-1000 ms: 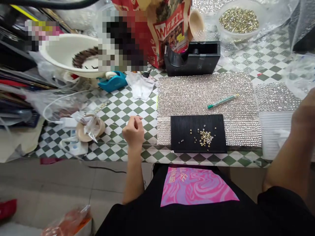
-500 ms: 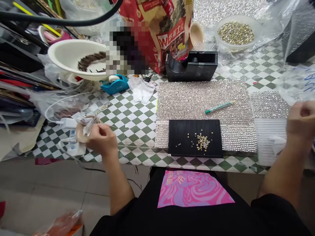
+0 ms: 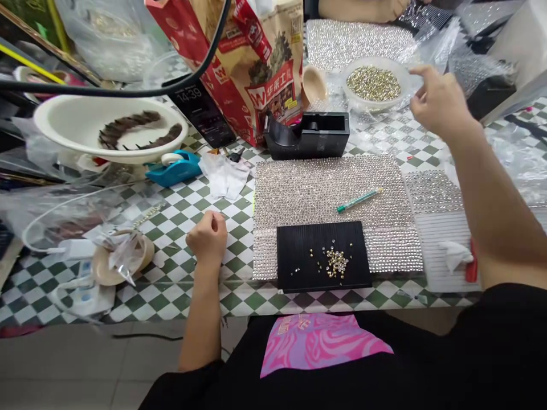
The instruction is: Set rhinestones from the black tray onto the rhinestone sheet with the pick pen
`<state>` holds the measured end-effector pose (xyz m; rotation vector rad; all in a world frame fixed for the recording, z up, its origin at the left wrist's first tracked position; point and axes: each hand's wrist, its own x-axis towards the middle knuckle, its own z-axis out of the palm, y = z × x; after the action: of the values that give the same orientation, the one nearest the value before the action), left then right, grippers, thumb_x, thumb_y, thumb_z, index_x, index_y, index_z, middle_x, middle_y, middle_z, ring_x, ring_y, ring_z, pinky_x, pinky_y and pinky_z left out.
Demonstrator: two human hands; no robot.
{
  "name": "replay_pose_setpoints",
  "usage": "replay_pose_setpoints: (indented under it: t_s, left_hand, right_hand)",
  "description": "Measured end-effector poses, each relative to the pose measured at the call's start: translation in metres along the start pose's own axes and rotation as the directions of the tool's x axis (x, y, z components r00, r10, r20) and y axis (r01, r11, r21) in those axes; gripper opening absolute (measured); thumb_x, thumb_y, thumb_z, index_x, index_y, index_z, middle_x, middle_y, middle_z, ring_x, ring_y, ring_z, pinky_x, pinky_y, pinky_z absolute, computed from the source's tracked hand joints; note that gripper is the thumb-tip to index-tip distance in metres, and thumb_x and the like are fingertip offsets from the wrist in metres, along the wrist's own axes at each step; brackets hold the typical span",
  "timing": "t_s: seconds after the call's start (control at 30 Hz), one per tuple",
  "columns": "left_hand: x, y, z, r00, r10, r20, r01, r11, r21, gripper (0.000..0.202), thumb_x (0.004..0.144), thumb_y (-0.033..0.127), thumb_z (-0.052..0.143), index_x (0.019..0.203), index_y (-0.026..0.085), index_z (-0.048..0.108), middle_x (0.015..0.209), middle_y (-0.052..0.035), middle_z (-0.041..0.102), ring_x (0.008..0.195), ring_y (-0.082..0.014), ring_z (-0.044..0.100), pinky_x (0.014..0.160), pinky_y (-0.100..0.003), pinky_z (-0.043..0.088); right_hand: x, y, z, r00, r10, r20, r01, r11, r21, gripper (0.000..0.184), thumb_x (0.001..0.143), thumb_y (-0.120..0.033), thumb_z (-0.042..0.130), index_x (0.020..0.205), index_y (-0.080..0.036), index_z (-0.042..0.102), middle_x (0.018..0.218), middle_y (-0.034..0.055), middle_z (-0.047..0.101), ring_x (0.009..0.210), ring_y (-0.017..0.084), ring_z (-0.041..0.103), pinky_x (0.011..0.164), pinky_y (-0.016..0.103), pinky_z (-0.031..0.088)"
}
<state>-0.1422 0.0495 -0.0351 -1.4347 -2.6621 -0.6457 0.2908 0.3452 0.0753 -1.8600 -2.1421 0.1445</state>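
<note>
My left hand (image 3: 208,239) rests as a loose fist on the checkered tabletop, left of the rhinestone sheet (image 3: 299,188); nothing shows in it. My right hand (image 3: 440,105) is at the right rim of a translucent bowl (image 3: 351,98) full of gold and clear rhinestones (image 3: 374,83). Its index finger is stretched out, with the thumb apart below; whether the fingertip touches the rim, I cannot tell. On the sheet lie a green pen-like stick (image 3: 359,200) and a black ridged tray (image 3: 299,242), which carries a small pile of loose rhinestones (image 3: 337,262).
A black tape dispenser (image 3: 307,142) and a red and tan paper bag (image 3: 273,74) stand behind the sheet. At left are a white basin (image 3: 47,122), a blue tape dispenser (image 3: 173,169) and a power strip (image 3: 92,299). Another person's arm (image 3: 359,8) shows at the back.
My right hand has moved forward and left from the right side to the bowl. My left hand, still a fist, has shifted right, away from the tan tape roll. The view has turned.
</note>
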Motion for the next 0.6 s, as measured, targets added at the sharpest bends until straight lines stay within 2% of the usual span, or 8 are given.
replay_pose_setpoints:
  t_s: [0.07, 0.13, 0.2, 0.3, 0.4, 0.5, 0.6]
  left_hand:
    - [0.0, -0.003, 0.003, 1.0, -0.009, 0.012, 0.009, 1.0, -0.021, 0.024, 0.087, 0.025, 0.044, 0.071, 0.02, 0.062, 0.057, 0.0008, 0.046, 0.054, -0.0121, 0.031, 0.06, -0.026, 0.022]
    - [0.001, -0.004, 0.005, 1.0, -0.021, 0.021, 0.022, 0.999, -0.033, 0.024, 0.087, 0.025, 0.044, 0.072, 0.02, 0.062, 0.057, 0.0011, 0.044, 0.054, -0.0121, 0.03, 0.061, -0.025, 0.022]
    - [0.001, -0.005, 0.006, 0.999, -0.026, 0.033, 0.027, 0.999, -0.041, 0.024, 0.087, 0.026, 0.045, 0.072, 0.019, 0.062, 0.056, 0.0013, 0.044, 0.054, -0.0119, 0.029, 0.061, -0.025, 0.021]
    - [0.001, -0.004, 0.009, 0.999, -0.017, 0.051, 0.02, 0.998, -0.054, 0.023, 0.086, 0.027, 0.046, 0.072, 0.019, 0.063, 0.056, 0.0012, 0.044, 0.054, -0.0118, 0.031, 0.061, -0.025, 0.022]
    - [0.001, -0.002, 0.009, 0.998, 0.001, 0.059, 0.004, 0.997, -0.071, 0.023, 0.085, 0.026, 0.045, 0.071, 0.02, 0.063, 0.055, 0.0012, 0.043, 0.054, -0.012, 0.033, 0.062, -0.025, 0.024]
    - [0.001, -0.001, 0.009, 0.998, 0.014, 0.057, -0.009, 0.996, -0.088, 0.025, 0.086, 0.027, 0.044, 0.071, 0.02, 0.063, 0.054, 0.001, 0.044, 0.053, -0.0123, 0.036, 0.062, -0.025, 0.027]
    - [0.001, -0.002, 0.008, 0.999, 0.023, 0.048, -0.019, 0.995, -0.096, 0.025, 0.087, 0.027, 0.043, 0.072, 0.02, 0.063, 0.054, 0.0007, 0.045, 0.053, -0.0123, 0.039, 0.061, -0.026, 0.029]
  right_hand:
    - [0.023, 0.0, 0.013, 0.991, 0.056, 0.121, -0.058, 0.998, 0.013, 0.046, 0.08, -0.03, 0.039, 0.087, 0.009, 0.062, 0.087, 0.0054, 0.065, 0.091, 0.009, 0.06, 0.081, 0.036, 0.037]
    - [0.037, 0.002, 0.027, 0.98, 0.075, 0.182, -0.08, 0.997, 0.02, 0.044, 0.079, -0.03, 0.039, 0.077, 0.008, 0.061, 0.082, 0.0014, 0.062, 0.078, 0.004, 0.057, 0.075, 0.031, 0.038]
    - [0.043, 0.003, 0.039, 0.978, 0.091, 0.187, -0.096, 0.995, 0.02, 0.036, 0.083, -0.026, 0.046, 0.083, 0.005, 0.063, 0.081, -0.0011, 0.061, 0.073, 0.001, 0.055, 0.074, 0.025, 0.04]
    - [0.046, 0.003, 0.049, 0.974, 0.128, 0.189, -0.133, 0.991, 0.018, 0.023, 0.091, -0.026, 0.056, 0.1, -0.005, 0.063, 0.083, -0.0011, 0.062, 0.072, 0.003, 0.056, 0.075, 0.021, 0.049]
    - [0.049, 0.003, 0.054, 0.957, 0.174, 0.232, -0.181, 0.983, 0.012, 0.028, 0.095, -0.034, 0.055, 0.11, -0.011, 0.06, 0.094, 0.0026, 0.063, 0.081, 0.008, 0.061, 0.078, 0.027, 0.056]
    - [0.052, 0.003, 0.056, 0.943, 0.204, 0.263, -0.213, 0.977, 0.005, 0.033, 0.096, -0.036, 0.054, 0.116, -0.011, 0.058, 0.104, 0.0053, 0.064, 0.089, 0.011, 0.061, 0.084, 0.031, 0.057]
    - [0.052, 0.002, 0.057, 0.944, 0.197, 0.266, -0.206, 0.979, 0.007, 0.034, 0.1, -0.034, 0.045, 0.118, -0.008, 0.058, 0.11, 0.0073, 0.062, 0.094, 0.011, 0.061, 0.089, 0.034, 0.055]
